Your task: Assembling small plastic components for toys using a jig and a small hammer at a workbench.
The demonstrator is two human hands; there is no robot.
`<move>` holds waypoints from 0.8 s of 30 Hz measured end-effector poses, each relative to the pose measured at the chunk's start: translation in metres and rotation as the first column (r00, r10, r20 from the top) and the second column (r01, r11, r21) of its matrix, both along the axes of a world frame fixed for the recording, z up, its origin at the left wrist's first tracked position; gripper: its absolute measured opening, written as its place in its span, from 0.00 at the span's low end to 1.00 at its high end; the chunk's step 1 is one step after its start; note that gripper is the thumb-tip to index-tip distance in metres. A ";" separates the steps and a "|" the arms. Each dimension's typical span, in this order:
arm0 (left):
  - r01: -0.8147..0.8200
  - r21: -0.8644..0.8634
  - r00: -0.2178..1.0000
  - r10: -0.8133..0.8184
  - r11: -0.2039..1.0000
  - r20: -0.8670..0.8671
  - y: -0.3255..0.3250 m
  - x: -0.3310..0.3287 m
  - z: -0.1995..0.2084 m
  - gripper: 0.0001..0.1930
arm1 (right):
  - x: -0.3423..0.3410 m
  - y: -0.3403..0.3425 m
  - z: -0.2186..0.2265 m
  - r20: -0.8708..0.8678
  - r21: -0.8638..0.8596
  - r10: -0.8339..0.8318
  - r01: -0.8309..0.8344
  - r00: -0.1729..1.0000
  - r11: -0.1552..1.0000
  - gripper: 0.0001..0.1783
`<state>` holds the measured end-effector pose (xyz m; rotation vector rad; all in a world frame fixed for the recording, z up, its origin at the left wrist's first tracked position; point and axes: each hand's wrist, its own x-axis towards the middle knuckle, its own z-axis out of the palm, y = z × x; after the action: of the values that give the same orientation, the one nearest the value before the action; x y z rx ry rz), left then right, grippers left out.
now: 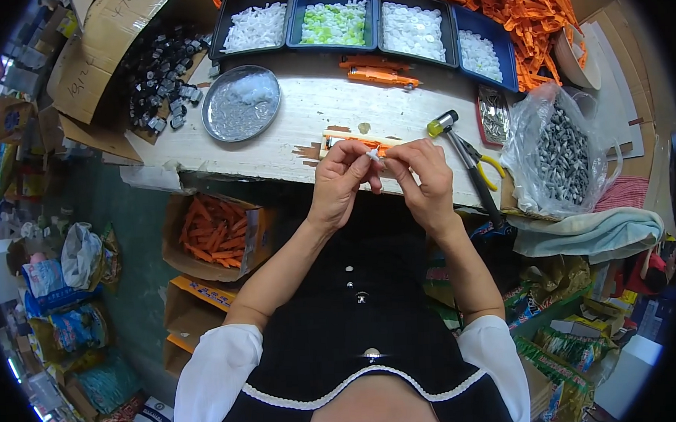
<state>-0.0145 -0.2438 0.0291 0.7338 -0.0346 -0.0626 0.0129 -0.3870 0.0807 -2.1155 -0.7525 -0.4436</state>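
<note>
At the bench's near edge my two hands meet over a small white plastic part (373,155). Thumb and forefinger of my left hand (338,184) are closed on it. The fingertips of my right hand (428,177) are pinched together against its right side; whatever lies between them is too small to make out. Just behind the fingers, an orange plastic piece (363,142) lies in a pale wooden holder (324,144), partly covered by my left hand. Right of my hands lie a hammer (467,158) with a yellow-green head end and yellow-handled pliers (492,171).
Bins of white parts (413,31) and green-white parts (333,24) line the back, before a heap of orange pieces (526,10). A round metal dish (242,132) and black parts (159,83) are left. A plastic bag of metallic pieces (564,153) stands right.
</note>
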 end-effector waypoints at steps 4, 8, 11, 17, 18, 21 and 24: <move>-0.018 0.038 1.000 0.017 0.999 0.018 -0.002 0.002 0.001 0.05 | 0.000 0.005 0.000 0.025 0.006 0.009 -0.010 1.000 1.000 0.06; -0.148 0.336 0.985 0.109 0.930 0.132 0.006 0.007 0.004 0.06 | 0.006 0.002 0.000 0.084 -0.066 -0.006 0.011 0.996 0.998 0.06; -0.434 0.717 0.887 0.121 0.545 0.445 0.030 0.022 0.005 0.06 | 0.015 -0.005 -0.008 0.097 -0.201 0.024 -0.004 0.995 0.980 0.06; -0.548 0.833 0.824 -0.118 0.082 0.554 0.039 0.030 -0.005 0.05 | 0.033 -0.003 -0.024 0.092 -0.443 0.151 -0.095 0.984 0.891 0.06; -0.543 0.835 0.827 -0.121 0.086 0.550 0.038 0.032 -0.007 0.05 | 0.036 -0.002 -0.024 0.106 -0.473 0.172 -0.103 0.979 0.875 0.05; -0.533 0.842 0.832 -0.130 0.086 0.539 0.037 0.035 -0.013 0.04 | 0.043 0.002 -0.024 0.109 -0.543 0.205 -0.115 0.973 0.832 0.05; -0.525 0.846 0.833 -0.147 0.091 0.533 0.036 0.039 -0.014 0.04 | 0.052 0.006 -0.026 0.110 -0.605 0.255 -0.138 0.961 0.784 0.05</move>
<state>0.0240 -0.2075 0.0152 2.2024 -0.4532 0.4682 0.0650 -0.3811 0.0548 -2.5522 -1.3549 -0.3156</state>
